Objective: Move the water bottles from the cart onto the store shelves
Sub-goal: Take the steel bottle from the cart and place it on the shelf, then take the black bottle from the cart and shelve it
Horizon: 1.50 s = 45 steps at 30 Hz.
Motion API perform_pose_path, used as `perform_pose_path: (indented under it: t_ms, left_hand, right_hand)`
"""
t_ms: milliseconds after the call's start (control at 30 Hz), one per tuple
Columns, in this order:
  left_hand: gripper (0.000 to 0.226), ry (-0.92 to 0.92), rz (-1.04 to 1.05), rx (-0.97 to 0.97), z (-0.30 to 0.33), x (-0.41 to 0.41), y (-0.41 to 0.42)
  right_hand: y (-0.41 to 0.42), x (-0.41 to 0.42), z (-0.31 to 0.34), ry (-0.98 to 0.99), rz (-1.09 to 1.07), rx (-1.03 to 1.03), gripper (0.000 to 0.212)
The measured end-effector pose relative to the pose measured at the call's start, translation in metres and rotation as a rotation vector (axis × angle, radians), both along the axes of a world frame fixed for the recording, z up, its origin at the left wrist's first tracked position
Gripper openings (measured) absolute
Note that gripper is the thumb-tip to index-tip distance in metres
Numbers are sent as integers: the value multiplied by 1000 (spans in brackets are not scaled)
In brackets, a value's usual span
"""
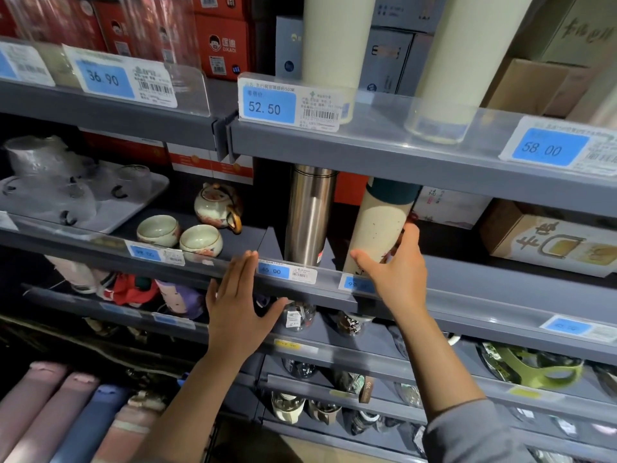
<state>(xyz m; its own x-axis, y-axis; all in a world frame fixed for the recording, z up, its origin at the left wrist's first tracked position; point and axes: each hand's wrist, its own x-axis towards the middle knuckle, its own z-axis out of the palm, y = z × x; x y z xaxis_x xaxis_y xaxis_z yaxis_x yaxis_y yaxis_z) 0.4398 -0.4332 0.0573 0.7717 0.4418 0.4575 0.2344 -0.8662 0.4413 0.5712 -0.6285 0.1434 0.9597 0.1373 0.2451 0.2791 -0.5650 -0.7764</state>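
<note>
Right hand (397, 272) grip around cream bottle (377, 225), tilted on shelf (467, 279)

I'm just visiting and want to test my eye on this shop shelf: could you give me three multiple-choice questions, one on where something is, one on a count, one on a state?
1. Where does the steel flask stand?
A. left of the cream bottle
B. on the top shelf
C. in the cart

2. How many tea cups sit by the teapot?
A. one
B. two
C. four

3. What is the left hand doing?
A. gripping a bottle
B. lying flat on the shelf edge
C. holding a price tag

Key: 1 A, the flask stands just left of the bottle on one shelf. 2 B, two cups show in front of the teapot. 3 B, its fingers are straight against the edge, while the right hand holds the bottle.
</note>
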Motion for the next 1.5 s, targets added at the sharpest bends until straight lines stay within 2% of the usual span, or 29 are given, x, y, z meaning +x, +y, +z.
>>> perform_pose_path:
  t_ms: [233,333,400,500,633,700,833,933,1000,1267,1367,1500]
  left_hand:
    - [84,4,-2,-4,1,0,-3]
    - [88,29,6,-26,3,-4,-5]
    - [90,17,6,-81,4,-14,-9]
    - [80,18,5,-164,-1,-44,-29]
    - [46,98,-34,-343,-22,-101,-66]
    - [37,173,-63,-444,-31,-132,-86]
    - [27,265,-67,-612,-35,-192,-117]
    - [24,286,-56,-642,-32,-226,-125]
    - [25,283,-39,-672,-31,-243,-123]
    - [22,206,90,-660,-10,-296,-69]
    - [19,199,215,-669,-9,-339,-24]
    - [16,191,393,-670,-17,-396,57]
  right_hand:
    - [-3,-6,3,-2,39,-24,79]
    - [-18,-18,6,-24,57,-11,95]
    - [-34,-36,6,-40,59,43,97]
    - [-60,-71,-2,-14,81,105,84]
    - [-89,-123,-25,67,120,134,67]
    - [-99,-148,-41,132,159,137,57]
    - [-111,-197,-68,275,215,116,39]
    - [-113,-224,-71,385,292,160,20]
    - [-109,-236,-71,412,351,160,16]
    - [-30,-278,-83,475,571,31,20]
    - [23,-304,-94,494,697,-46,24]
    - [108,-343,-116,618,800,-127,32]
